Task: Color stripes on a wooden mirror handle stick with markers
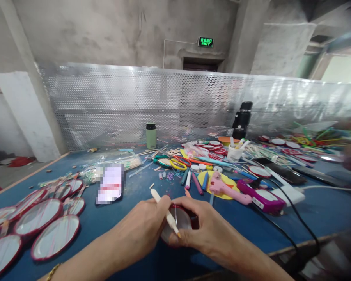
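Observation:
My left hand (pixel 148 218) is closed on a cream-coloured marker pen (pixel 172 223), whose orange tip points down toward my right thumb. My right hand (pixel 206 222) grips a small round mirror (pixel 183 218) with a red rim, close to the table's front edge. The pen lies slantwise across the mirror's face; whether its tip touches the surface I cannot tell. Fingers of both hands hide parts of the rim. Just beyond my hands lie several coloured pens (pixel 196 183).
Red-rimmed oval mirrors (pixel 56 237) cluster at left beside a propped phone (pixel 111 183). A pink glue gun (pixel 225 187) and a purple device (pixel 261 197) with black cables lie right. Behind stand a green bottle (pixel 151 137), a white cup (pixel 234 153) and a black bottle (pixel 242 121).

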`<state>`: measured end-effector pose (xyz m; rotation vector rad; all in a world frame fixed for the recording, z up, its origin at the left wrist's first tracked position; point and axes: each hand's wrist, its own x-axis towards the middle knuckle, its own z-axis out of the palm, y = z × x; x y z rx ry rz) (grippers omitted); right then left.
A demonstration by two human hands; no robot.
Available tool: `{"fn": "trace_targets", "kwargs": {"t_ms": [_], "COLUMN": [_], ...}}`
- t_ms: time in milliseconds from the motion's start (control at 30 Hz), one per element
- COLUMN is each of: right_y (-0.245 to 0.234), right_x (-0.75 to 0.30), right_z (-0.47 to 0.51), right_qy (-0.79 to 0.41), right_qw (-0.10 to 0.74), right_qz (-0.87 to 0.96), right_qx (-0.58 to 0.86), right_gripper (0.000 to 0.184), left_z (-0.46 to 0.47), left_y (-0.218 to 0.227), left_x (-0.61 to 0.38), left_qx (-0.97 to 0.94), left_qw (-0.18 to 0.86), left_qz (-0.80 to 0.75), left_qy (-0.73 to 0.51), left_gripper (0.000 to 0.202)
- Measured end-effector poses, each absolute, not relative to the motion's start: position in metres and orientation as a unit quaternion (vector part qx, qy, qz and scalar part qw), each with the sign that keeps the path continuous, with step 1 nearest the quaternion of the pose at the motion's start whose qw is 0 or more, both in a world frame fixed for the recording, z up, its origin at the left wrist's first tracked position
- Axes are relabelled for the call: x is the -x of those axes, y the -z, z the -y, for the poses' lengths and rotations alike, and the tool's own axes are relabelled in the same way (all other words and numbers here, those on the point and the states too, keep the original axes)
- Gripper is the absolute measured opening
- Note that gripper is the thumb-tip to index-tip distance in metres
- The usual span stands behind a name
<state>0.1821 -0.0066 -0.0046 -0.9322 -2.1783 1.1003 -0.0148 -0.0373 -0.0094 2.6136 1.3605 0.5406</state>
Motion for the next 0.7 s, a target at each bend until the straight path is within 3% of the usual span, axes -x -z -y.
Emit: {"fn": "trace_targets", "kwargs": {"t_ms": [200,400,600,700], "right_y": [0.005,0.004,0.005,0.004], "right_x": [-0.181,-0.181,-0.187,-0.189], "right_z": [0.007,0.006,0.005,0.014], "right_qy": [-0.416,-0.394,-0.480,-0.530], "right_qw": [0.266,0.271,0.315,0.340], "right_qz": [0.799,0.807,0.753,0.713], "right_qx": [0.343,0.346,0.321,0.306], "right_gripper": [0.030,0.005,0.032,0.033], "left_z": [0.039,0.040,0.039,0.039], "left_y": [0.007,0.005,0.006,0.003], "left_x": [0.014,0.012,0.014,0.016], "left_qx": [-0.870,-0.847,-0.812,-0.795], "left_qw": [0.080,0.090,0.076,0.066], "left_qz": [-0.453,-0.488,-0.502,-0.513], "left_qy": [-0.178,-0.189,-0.288,-0.318], "left_gripper": [0.024,0.012,0.016,0.016]}}
